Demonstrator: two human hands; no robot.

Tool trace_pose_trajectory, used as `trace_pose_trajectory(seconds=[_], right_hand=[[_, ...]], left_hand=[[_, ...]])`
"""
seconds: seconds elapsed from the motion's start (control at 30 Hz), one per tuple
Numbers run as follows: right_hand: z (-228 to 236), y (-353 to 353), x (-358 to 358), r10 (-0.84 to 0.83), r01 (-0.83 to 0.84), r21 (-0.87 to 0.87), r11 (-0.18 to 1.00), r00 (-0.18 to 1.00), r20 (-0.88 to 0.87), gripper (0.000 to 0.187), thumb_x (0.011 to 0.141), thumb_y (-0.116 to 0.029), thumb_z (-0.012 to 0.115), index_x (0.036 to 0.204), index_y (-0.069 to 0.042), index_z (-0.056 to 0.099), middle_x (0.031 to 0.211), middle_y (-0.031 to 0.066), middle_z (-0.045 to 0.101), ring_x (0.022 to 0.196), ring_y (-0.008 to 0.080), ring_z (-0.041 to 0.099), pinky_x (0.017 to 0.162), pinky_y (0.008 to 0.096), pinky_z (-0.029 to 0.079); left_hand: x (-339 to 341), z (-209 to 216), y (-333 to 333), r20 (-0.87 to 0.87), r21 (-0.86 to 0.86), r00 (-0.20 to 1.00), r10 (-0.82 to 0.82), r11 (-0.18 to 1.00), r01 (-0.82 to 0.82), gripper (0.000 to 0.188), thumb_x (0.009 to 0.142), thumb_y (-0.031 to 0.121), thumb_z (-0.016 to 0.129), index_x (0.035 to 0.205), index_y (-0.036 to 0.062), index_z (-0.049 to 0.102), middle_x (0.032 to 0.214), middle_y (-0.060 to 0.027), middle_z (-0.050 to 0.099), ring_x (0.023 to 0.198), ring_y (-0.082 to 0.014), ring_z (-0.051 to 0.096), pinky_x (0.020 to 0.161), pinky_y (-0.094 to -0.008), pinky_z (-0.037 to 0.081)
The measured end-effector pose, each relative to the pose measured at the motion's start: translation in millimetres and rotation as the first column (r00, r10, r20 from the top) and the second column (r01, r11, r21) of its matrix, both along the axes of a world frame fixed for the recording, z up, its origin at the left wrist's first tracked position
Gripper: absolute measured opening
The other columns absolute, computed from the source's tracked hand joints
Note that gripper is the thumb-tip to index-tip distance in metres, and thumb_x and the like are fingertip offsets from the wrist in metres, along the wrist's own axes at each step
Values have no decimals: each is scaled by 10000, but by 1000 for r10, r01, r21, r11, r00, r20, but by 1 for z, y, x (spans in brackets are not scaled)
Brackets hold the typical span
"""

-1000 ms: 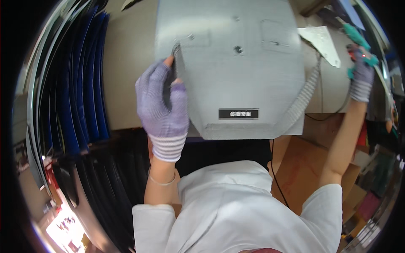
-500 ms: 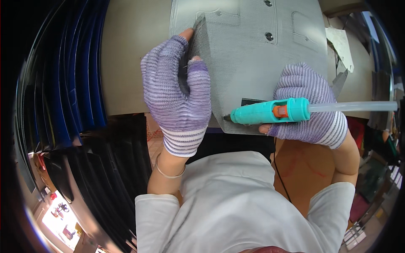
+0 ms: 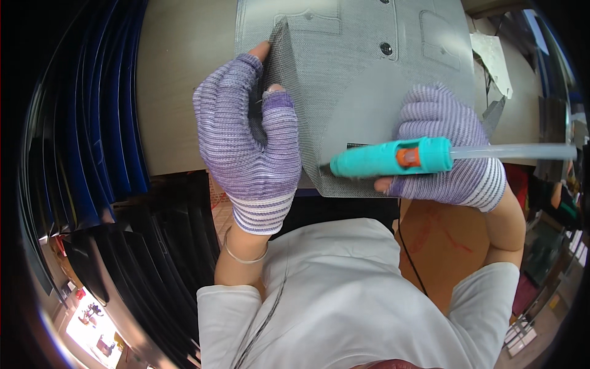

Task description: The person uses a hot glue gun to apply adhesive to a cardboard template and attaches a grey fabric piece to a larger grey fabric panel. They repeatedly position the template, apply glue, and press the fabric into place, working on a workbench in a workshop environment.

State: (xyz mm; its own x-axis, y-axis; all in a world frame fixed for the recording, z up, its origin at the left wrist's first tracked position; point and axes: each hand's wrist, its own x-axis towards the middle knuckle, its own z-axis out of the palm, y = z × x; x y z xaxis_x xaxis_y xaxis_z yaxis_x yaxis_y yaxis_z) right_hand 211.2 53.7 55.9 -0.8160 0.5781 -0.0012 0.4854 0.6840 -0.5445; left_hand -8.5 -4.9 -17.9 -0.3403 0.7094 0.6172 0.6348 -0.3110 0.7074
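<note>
My left hand (image 3: 249, 129), in a purple-and-white striped knit glove with bare fingertips, grips the raised left flap of a grey woven-textured sheet (image 3: 326, 74) between thumb and fingers. The sheet is printed with pockets, and dark round buttons run down it. In my right hand (image 3: 445, 141), gloved alike, is a teal hot glue gun (image 3: 375, 161) with an orange part inside. A long translucent glue stick (image 3: 516, 152) sticks out of its back, to the right. The gun's dark nozzle is at the flap's fold, close to the sheet's near corner; whether it touches cannot be made out.
The sheet lies on a grey table (image 3: 175, 80). Dark blue panels (image 3: 101, 104) stand in a row at left, with black sheets (image 3: 160, 246) nearer me. A white scrap (image 3: 491, 58) lies at far right. A dark cable (image 3: 409, 258) hangs beside an orange-brown surface (image 3: 442, 246).
My left hand and the sheet have shifted slightly left in view. The glue gun has moved a little left and up, its nozzle still at the flap's fold.
</note>
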Motion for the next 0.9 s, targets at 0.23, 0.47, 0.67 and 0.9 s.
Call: trace_pose_trajectory(seconds=[0.23, 0.47, 0.67, 0.9], right_hand=[[4, 9, 17, -249, 251, 6, 968, 962, -108, 269, 767, -314, 812, 830, -70, 719, 797, 66, 656, 755, 240, 615, 687, 346, 499], [-7, -4, 6, 56, -44, 167, 985, 996, -71, 373, 682, -394, 842, 767, -85, 652, 768, 61, 620, 793, 287, 591, 753, 383, 482], [-2, 4, 17, -218, 227, 296, 928, 974, -62, 295, 702, -322, 828, 780, -76, 684, 710, 53, 603, 695, 276, 577, 691, 373, 476], [-1, 3, 13, -165, 184, 169, 968, 979, -121, 353, 686, -389, 836, 828, -94, 704, 835, 49, 651, 816, 258, 598, 752, 398, 486]], left_hand=[[-1, 3, 0, -47, -7, 999, -1, 1000, 1, 341, 842, 31, 624, 1176, -23, 662, 1099, -167, 654, 1016, -273, 608, 926, -359, 496], [2, 6, -4, -24, -120, 1000, -8, 993, 5, 307, 928, 28, 544, 1217, -52, 612, 1197, -164, 664, 1155, -263, 608, 1066, -395, 418], [1, 5, -1, -42, -52, 999, -8, 999, 6, 342, 852, 8, 616, 1191, -21, 649, 1108, -166, 644, 1032, -268, 614, 923, -349, 507], [2, 7, -1, -73, -81, 997, -14, 997, 8, 336, 871, 3, 589, 1202, -31, 632, 1154, -165, 651, 1074, -273, 611, 977, -372, 470]])
